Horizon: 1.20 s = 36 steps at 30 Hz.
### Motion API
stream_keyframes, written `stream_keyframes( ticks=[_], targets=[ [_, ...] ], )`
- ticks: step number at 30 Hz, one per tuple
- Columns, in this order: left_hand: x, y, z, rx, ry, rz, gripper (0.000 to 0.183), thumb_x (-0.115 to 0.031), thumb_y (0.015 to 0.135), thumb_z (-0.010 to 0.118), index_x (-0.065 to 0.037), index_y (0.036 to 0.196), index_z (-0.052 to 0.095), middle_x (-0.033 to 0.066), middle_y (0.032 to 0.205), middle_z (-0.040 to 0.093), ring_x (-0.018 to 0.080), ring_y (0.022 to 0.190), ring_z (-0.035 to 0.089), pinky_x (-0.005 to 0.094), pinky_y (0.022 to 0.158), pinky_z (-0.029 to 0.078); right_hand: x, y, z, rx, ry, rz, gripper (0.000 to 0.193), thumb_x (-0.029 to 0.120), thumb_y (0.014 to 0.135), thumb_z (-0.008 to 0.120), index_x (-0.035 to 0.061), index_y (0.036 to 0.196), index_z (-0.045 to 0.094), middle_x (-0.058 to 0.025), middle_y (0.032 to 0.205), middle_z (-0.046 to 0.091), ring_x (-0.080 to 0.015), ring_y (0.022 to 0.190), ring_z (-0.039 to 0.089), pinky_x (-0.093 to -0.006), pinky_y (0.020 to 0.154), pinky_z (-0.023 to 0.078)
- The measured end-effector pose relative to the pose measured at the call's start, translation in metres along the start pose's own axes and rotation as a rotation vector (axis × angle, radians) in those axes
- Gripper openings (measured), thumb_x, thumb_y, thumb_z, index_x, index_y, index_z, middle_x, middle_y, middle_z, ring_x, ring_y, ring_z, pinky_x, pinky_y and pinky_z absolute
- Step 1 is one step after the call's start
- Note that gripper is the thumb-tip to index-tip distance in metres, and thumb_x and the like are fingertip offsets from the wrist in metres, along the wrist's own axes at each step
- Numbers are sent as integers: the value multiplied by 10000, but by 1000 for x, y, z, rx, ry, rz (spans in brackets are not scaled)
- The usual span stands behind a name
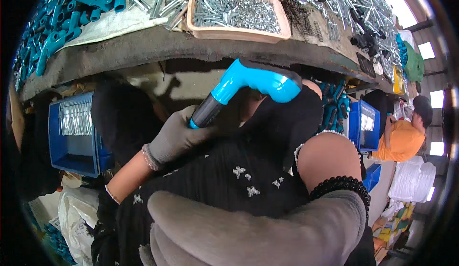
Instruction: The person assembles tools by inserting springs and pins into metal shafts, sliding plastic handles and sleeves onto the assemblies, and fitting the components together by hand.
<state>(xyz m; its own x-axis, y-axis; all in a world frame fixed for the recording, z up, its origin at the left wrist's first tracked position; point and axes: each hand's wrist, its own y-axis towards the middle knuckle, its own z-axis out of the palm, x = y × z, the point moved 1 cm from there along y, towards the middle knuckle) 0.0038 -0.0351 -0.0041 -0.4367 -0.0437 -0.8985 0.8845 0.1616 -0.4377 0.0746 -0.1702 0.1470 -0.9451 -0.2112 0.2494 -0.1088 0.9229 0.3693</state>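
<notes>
Closest to the camera, your gloved right hand (258,230) reached leftward across your lap; whether it pinched anything could not be told. At left stood a blue bin (79,145) with metal strips (76,117). Your gloved left hand (179,138) wrapped the black end of a bent turquoise handle (253,77), raised above your lap before the bench (158,46). Rightward, a person in orange (404,139) sat near another blue bin (355,125)

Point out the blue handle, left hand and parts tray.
Blue handle (245,77): head view, curved blue section.
Left hand (175,138): head view, back of glove.
Parts tray (239,34): head view, front wall.
</notes>
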Motion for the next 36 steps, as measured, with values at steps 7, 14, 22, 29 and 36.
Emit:
stream_keyframes(
  ticks=[7,14,22,29,36],
  targets=[
    [-3,2,1,36,-141,-7,395,-207,832,815,-18,1119,619,-3,946,638,65,835,569,259,760,503,-12,-1,-23,-31,-32,-36,210,214,765,612,9,798,647,-133,735,566,-242,707,560,-425,697,503],
    [12,-8,-22,-330,-43,282,265,-99,792,763,-32,1011,630,-30,825,592,49,752,499,255,675,454,-53,-14,-14,-178,-146,-36,320,180,622,678,34,907,684,-64,796,623,-267,799,622,-409,788,518],
    [-19,-10,-24,-541,25,319,183,-77,855,709,-12,998,615,-14,763,568,45,712,494,244,636,450,-51,-27,-16,-150,-153,48,178,94,668,679,74,843,651,-77,707,570,-287,740,591,-422,742,482],
    [-50,-20,-20,-450,-380,665,142,-173,934,639,-69,915,544,3,679,543,97,536,502,256,487,405,-77,-53,25,155,-313,328,46,122,787,614,86,806,635,-102,719,625,-307,753,633,-431,758,468],
    [-123,-1,-8,-866,329,959,241,-117,861,726,4,1044,627,106,784,644,253,708,672,354,639,520,-69,-42,47,421,-230,337,146,126,824,581,57,893,689,-140,801,691,-318,790,694,-452,724,513]
  ],
)
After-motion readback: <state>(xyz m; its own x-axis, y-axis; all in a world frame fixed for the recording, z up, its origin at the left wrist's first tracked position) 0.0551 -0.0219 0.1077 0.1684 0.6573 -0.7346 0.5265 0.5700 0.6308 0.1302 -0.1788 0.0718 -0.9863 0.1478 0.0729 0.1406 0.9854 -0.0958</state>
